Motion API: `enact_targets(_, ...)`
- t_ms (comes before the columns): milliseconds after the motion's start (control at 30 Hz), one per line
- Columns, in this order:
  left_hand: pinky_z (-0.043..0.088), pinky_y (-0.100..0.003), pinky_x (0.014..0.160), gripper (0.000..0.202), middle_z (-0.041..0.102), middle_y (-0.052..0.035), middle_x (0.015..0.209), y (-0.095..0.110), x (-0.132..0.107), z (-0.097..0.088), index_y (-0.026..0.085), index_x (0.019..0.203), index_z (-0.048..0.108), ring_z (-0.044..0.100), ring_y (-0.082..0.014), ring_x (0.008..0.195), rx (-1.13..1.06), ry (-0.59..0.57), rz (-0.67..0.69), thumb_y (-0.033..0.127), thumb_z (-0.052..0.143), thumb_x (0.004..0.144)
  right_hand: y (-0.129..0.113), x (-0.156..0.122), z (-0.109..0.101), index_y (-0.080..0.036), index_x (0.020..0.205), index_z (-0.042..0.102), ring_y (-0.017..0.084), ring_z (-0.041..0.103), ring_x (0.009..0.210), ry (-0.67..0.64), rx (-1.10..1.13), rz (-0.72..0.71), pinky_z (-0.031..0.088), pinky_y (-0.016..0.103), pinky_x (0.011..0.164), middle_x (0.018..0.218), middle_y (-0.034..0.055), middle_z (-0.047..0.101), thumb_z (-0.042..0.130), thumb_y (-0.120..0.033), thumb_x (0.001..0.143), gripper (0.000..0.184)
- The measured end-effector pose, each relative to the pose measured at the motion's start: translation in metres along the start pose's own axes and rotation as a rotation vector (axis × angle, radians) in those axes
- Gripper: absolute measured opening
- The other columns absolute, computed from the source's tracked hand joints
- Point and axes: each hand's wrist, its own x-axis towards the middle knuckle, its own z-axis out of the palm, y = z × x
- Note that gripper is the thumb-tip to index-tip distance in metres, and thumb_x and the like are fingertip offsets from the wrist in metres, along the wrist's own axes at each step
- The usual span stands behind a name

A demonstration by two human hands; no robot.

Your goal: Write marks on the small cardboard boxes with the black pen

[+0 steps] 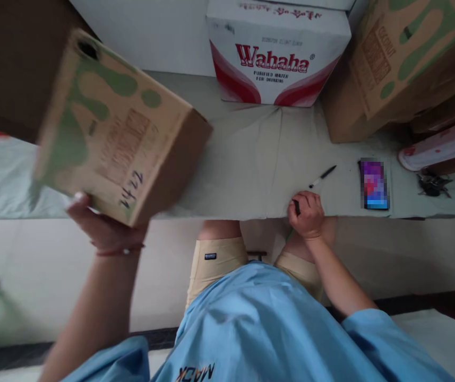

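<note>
My left hand grips the lower edge of a brown cardboard box with green blotches and handwritten black digits. The thumb rests on the printed face, while the other fingers are hidden underneath. The box is tilted at the left of the table. Over at the table's front edge, my right hand is closed in a fist around a small black object, of which only one end shows. Just beyond that fist lies a black and white pen.
A white and red Wahaha water carton stands at the back. To its right is another green-patterned cardboard box. A phone, keys and a red and white cylinder lie at the right.
</note>
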Motion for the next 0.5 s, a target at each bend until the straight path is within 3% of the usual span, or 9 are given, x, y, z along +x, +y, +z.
enact_targets(100, 0.063, -0.031, 0.091, 0.056, 0.083, 0.0006, 0.120, -0.018, -0.065, -0.001, 0.035, 0.126, 0.074, 0.068, -0.0300, 0.136, -0.180, 0.029, -0.137, 0.069, 0.070, 0.082, -0.005, 0.003, -0.008, -0.023, 0.089, 0.071, 0.028, 0.067, 0.099, -0.050, 0.201, 0.167, 0.056, 0.047, 0.095, 0.096, 0.0100, 0.075, 0.064, -0.026, 0.093, 0.009)
enact_targets(200, 0.065, -0.035, 0.075, 0.059, 0.085, -0.0025, 0.109, -0.033, -0.099, 0.001, 0.035, 0.120, 0.076, 0.075, -0.0339, 0.121, -0.240, 0.063, -0.381, 0.074, 0.073, 0.074, -0.018, 0.001, -0.026, -0.024, 0.096, 0.073, 0.024, 0.070, 0.094, -0.125, 0.606, 0.457, 0.059, 0.043, 0.090, 0.094, 0.0067, 0.075, 0.065, -0.039, 0.099, 0.018)
enact_targets(333, 0.070, -0.049, 0.086, 0.060, 0.084, -0.0080, 0.116, -0.032, -0.110, 0.018, 0.032, 0.121, 0.076, 0.078, -0.0384, 0.118, -0.213, -0.081, -0.519, 0.072, 0.075, 0.076, -0.039, -0.010, -0.058, -0.029, 0.129, 0.073, 0.025, 0.076, 0.111, -0.130, 1.159, 0.731, 0.063, 0.043, 0.093, 0.127, 0.0102, 0.078, 0.055, -0.059, 0.106, 0.042)
enact_targets(433, 0.070, -0.055, 0.092, 0.065, 0.083, -0.0122, 0.121, -0.022, -0.109, 0.039, 0.027, 0.120, 0.077, 0.077, -0.0433, 0.122, -0.185, -0.250, -0.591, 0.068, 0.083, 0.070, -0.044, -0.022, -0.078, -0.032, 0.141, 0.071, 0.028, 0.071, 0.134, -0.035, 1.288, 0.796, 0.062, 0.050, 0.107, 0.148, 0.0107, 0.073, 0.048, -0.072, 0.105, 0.059)
enact_targets(500, 0.069, -0.055, 0.094, 0.068, 0.082, -0.0126, 0.124, -0.019, -0.109, 0.051, 0.025, 0.121, 0.076, 0.076, -0.0442, 0.124, -0.177, -0.332, -0.618, 0.064, 0.088, 0.067, -0.043, -0.032, -0.088, -0.032, 0.136, 0.076, 0.030, 0.070, 0.139, 0.000, 1.309, 0.857, 0.060, 0.055, 0.112, 0.147, 0.0096, 0.075, 0.048, -0.078, 0.103, 0.063)
